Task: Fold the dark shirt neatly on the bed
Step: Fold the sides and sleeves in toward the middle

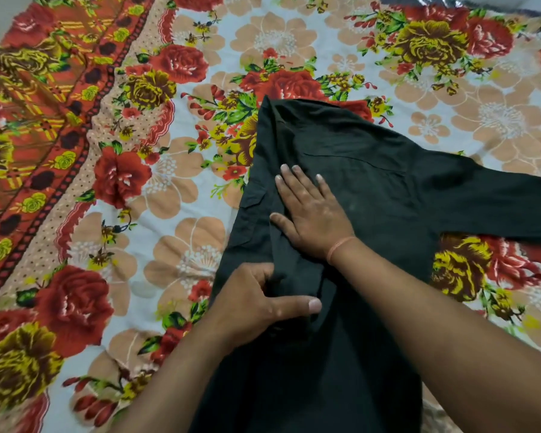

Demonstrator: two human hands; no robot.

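Observation:
The dark shirt (356, 170) lies spread on the floral bed sheet (181, 195), running from the centre down to the bottom edge. One sleeve stretches out to the right edge. Its left side is folded inward over the body. My right hand (310, 214) lies flat on the shirt, palm down, fingers spread and pointing up-left, a thin orange band at the wrist. My left hand (256, 304) sits just below it, fingers curled and pinching a fold of the dark fabric, thumb pointing right.
The bed is covered by a sheet with red roses, yellow flowers and peach blossoms; a red-orange patterned border runs diagonally at the left. A grey strip shows at the top right corner.

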